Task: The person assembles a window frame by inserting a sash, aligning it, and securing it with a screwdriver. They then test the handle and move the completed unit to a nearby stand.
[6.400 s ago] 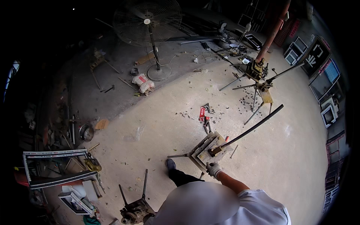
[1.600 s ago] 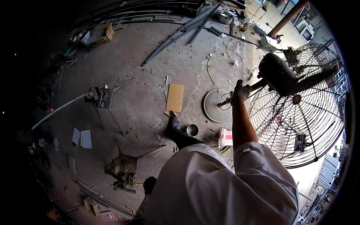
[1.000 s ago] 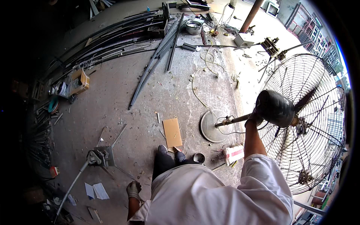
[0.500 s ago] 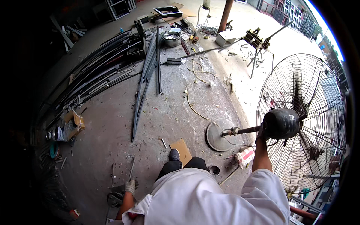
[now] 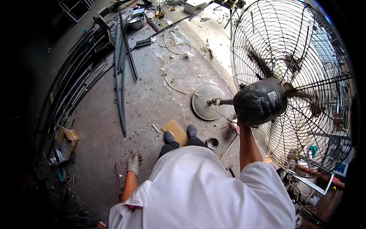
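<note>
At the right stands a large pedestal fan with a wire cage (image 5: 305, 49), a dark motor housing (image 5: 261, 102) and a round grey base (image 5: 202, 108) on the floor. My right arm reaches up to the underside of the housing. The bare right hand (image 5: 243, 124) grips the fan there, its fingers mostly hidden behind the housing. My left hand (image 5: 134, 162), in a pale knitted glove, hangs low over the floor at my left with fingers apart and nothing in it.
A pale cord (image 5: 166, 72) trails from the base. Long metal profiles (image 5: 121, 76) lie ahead. A cardboard piece (image 5: 173, 129) is by my shoes, with a small dark bowl (image 5: 212, 143) beside it. An open box (image 5: 68, 139) sits at left, and a metal pot (image 5: 136, 21) farther off.
The fan's head looks larger and closer, its pole shorter in view, with my right hand still at it. My left hand has come away from the dark tool on the floor. My view has shifted.
</note>
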A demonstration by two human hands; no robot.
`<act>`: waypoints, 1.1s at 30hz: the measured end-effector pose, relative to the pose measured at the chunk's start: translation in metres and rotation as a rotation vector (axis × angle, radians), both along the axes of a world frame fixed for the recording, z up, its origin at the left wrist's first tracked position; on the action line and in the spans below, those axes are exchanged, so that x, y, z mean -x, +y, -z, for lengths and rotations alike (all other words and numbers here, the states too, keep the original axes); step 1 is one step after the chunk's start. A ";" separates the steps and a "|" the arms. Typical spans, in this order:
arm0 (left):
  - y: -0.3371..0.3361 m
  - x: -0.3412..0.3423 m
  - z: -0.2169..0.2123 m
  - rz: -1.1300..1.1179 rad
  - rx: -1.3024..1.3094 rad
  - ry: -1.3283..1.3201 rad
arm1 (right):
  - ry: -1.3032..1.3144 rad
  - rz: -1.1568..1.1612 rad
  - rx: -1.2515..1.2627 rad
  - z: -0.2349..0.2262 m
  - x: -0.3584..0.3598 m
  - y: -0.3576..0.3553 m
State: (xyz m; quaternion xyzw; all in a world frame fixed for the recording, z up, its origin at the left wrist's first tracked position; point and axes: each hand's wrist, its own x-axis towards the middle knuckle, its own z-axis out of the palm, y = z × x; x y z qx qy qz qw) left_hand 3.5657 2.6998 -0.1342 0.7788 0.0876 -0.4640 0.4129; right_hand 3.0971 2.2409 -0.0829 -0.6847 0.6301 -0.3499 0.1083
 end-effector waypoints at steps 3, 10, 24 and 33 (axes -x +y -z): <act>0.008 0.026 0.019 0.076 -0.050 0.073 | 0.005 -0.063 -0.024 -0.005 -0.002 0.013; 0.031 0.050 0.020 -0.026 -0.145 0.071 | 0.019 -0.184 -0.034 -0.013 -0.005 0.005; 0.042 0.119 -0.015 -0.210 -0.060 -0.044 | 0.056 -0.423 0.005 -0.015 -0.058 -0.049; 0.080 0.157 -0.016 -0.386 -0.067 0.050 | 0.058 -0.523 -0.002 -0.016 -0.079 -0.058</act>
